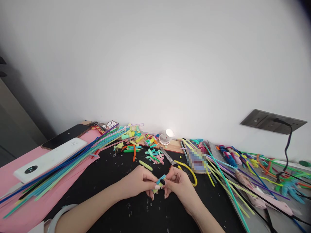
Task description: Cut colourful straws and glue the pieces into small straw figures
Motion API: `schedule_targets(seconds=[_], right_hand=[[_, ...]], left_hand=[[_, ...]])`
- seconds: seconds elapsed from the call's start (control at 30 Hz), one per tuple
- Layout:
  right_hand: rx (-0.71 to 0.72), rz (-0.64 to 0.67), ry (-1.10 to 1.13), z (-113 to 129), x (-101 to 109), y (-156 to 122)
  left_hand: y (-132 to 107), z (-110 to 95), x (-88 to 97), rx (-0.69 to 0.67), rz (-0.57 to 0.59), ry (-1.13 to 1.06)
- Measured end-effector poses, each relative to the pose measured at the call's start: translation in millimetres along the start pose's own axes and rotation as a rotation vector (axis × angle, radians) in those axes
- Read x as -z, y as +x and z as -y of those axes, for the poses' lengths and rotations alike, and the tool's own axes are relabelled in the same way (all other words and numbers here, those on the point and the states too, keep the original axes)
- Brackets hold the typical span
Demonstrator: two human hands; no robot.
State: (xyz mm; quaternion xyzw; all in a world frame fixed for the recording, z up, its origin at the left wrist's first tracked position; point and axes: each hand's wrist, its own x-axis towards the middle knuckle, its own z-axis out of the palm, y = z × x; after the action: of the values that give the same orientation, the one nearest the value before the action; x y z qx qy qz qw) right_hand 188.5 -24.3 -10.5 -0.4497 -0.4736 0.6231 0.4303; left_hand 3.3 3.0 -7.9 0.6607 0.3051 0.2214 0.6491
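Observation:
Between my two hands, over the black mat [145, 213], is a short piece of blue pipe cleaner [161, 178] with a bit of yellow-green below it. My left hand [139, 183] pinches it from the left with thumb and fingers. From the right, my right hand [178, 184] pinches the same piece, its fingertips close to the left ones. Fingers hide part of the piece. Just beyond my hands lie a yellow-green pipe cleaner piece [145, 165], a curved yellow pipe cleaner [191, 170] and scissors [168, 156].
Cut pipe cleaner pieces [155, 156] and a paper cup [166, 137] stand toward the wall. Long pipe cleaners [80, 165] cross a white power bank [48, 158] on the left. A phone [198, 161], more pipe cleaners and a pink corded tool [272, 200] lie right.

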Motion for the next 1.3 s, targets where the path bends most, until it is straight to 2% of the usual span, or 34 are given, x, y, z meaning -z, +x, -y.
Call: schedule_targets(seconds=[0.27, 0.4, 0.67, 0.87, 1.1, 1.3], right_hand=[[-0.029, 0.025, -0.022, -0.4, -0.2, 0.2], [-0.001, 0.027, -0.066, 1.6, -0.2, -0.3], [0.066, -0.028, -0.050, 4.3, 0.0, -1.6], [0.050, -0.068, -0.067, 3.2, 0.3, -0.9], [0.035, -0.048, -0.056, 6.7, -0.5, -2.7], [0.043, -0.060, -0.058, 1.9, 1.3, -1.0]], left_hand=[[-2.1, -1.4, -1.3, -0.018, 0.009, 0.081], [-1.1, -2.5, -1.5, -0.078, -0.029, 0.169], [-0.4, -6.4, 0.0, -0.142, -0.111, 0.144], [-0.1, -5.5, -0.5, -0.120, -0.121, 0.115], [-1.8, -5.7, -1.5, -0.090, -0.107, 0.109], [-1.4, -4.1, 0.0, -0.110, -0.140, 0.211]])
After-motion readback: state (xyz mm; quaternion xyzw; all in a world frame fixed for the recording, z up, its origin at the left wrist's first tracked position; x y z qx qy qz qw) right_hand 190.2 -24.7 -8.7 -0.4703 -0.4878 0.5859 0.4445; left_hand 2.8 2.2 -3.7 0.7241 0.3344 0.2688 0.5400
